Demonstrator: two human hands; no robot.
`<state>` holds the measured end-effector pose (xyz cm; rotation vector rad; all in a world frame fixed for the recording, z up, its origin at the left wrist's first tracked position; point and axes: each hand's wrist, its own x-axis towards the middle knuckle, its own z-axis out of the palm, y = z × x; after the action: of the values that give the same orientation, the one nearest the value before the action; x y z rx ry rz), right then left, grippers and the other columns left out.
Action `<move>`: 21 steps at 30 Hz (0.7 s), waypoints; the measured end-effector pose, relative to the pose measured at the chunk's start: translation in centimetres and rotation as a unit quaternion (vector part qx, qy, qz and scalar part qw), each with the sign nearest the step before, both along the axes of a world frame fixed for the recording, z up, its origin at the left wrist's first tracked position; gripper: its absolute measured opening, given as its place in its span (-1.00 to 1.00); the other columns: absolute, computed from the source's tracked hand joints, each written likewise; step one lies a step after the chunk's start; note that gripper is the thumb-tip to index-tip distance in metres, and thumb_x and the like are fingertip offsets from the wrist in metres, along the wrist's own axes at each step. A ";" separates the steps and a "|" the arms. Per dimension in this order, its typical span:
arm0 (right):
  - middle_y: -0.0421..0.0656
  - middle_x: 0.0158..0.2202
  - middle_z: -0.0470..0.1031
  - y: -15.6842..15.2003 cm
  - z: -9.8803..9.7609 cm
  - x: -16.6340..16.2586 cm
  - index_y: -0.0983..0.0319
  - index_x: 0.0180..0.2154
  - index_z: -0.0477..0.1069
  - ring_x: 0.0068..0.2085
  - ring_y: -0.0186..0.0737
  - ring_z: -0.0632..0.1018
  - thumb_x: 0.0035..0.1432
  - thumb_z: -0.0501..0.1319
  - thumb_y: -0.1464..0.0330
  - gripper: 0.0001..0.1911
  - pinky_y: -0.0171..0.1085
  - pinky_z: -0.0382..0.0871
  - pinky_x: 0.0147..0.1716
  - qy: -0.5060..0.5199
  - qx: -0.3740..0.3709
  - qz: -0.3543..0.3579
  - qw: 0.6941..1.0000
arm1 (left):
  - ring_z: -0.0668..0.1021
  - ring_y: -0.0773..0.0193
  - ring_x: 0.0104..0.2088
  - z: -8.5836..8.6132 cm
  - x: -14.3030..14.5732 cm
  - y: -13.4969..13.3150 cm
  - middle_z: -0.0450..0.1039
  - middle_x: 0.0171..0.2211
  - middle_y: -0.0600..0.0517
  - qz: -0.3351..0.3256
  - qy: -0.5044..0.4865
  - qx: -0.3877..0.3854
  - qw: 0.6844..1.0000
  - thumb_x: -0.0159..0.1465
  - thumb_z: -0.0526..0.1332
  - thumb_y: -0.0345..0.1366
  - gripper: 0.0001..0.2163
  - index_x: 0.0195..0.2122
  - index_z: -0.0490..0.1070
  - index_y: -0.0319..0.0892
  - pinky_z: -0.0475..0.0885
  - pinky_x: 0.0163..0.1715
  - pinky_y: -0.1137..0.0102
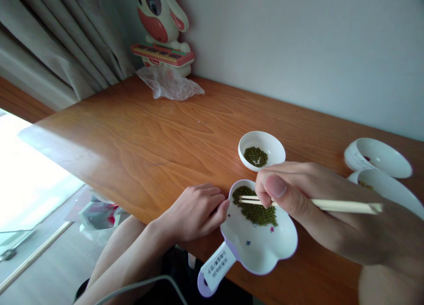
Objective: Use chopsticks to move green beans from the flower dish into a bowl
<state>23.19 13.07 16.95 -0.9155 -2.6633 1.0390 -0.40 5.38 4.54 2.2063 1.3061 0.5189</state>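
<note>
My right hand point(308, 199) pinches a pair of wooden chopsticks point(344, 205), their tips over a pile of green mung beans point(255, 210) in a white flower-shaped dish point(265, 247) with a purple labelled handle. My left hand point(195, 210) rests curled on the wooden table point(139, 137), fingertips touching the dish's left rim. Just behind stands a small round white bowl point(261, 144) with more green beans in it.
Two more white bowls point(377, 157) stand at the right edge. A toy dog with a keyboard point(162, 27) and a crumpled plastic bag point(168, 84) sit at the far corner by the curtain. The table's front edge runs under my arms.
</note>
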 end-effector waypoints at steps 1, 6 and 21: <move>-0.25 -0.48 0.53 0.0 0.1 -0.1 0.15 -0.40 0.42 -0.46 -0.29 0.51 0.54 0.00 0.13 -0.53 -0.25 0.38 -0.39 0.001 0.002 -0.002 1.000 | 0.60 0.19 -0.28 0.0 0.0 0.0 0.56 -0.31 -0.03 0.000 0.002 0.000 1.000 0.58 -0.03 -0.17 -0.61 -0.29 0.50 -0.14 0.51 -0.19 0.35; -0.24 -0.45 0.57 -0.2 0.2 -0.1 0.15 -0.41 0.46 -0.46 -0.30 0.53 0.54 0.01 0.13 -0.50 -0.25 0.39 -0.40 0.000 0.022 -0.004 1.000 | 0.60 0.18 -0.27 -0.1 0.0 0.0 0.56 -0.31 -0.04 0.000 0.010 0.001 1.000 0.58 -0.03 -0.19 -0.62 -0.28 0.50 -0.14 0.50 -0.18 0.34; -0.16 -0.30 0.69 -0.3 -0.2 -0.2 0.11 -0.28 0.61 -0.30 -0.16 0.66 0.53 0.01 0.20 -0.55 -0.22 0.47 -0.41 0.000 0.110 -0.007 0.994 | 0.58 0.21 -0.28 -0.3 -0.2 0.1 0.56 -0.27 -0.04 -0.018 0.033 -0.019 0.999 0.59 -0.06 -0.19 -0.61 -0.29 0.45 -0.17 0.46 -0.20 0.33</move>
<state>23.01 12.77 16.73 -0.8866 -2.6973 0.7243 -0.55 5.46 4.19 2.2283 1.2974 0.4071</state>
